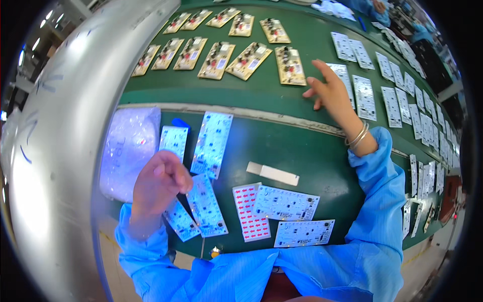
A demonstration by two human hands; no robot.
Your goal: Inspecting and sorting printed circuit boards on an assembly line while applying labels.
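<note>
1. I look down through the head camera at a green bench [322, 161], with a green belt surface [226, 95] beyond a pale rail [241, 111].
2. The left hand [161, 182] hangs over the group of white circuit boards [207, 206] at the left of the bench. Its fingers are bent and drawn near one another; I cannot tell whether anything is pinched between them.
3. Four boards in that group lie around this hand: two beyond it and two on its near side, the near pair partly overlapping.
4. The right hand [329, 93] reaches out over the belt surface, fingers spread apart, and I see nothing held in it. It is near a tan circuit board [291, 65] and partly covers a row of white boards [364, 96]. Bangles [358, 136] circle its wrist.
5. Between the forearms I see a sheet of red arrows [251, 214], one white board [286, 203] overlapping its edge, another board [305, 233] nearer me, and a pale strip [273, 173] just beyond.
6. A clear plastic bag [130, 156] lies left of the group, beside a big silver cylinder [70, 110].
7. More tan boards [216, 60] lie in rows at the far left.
</note>
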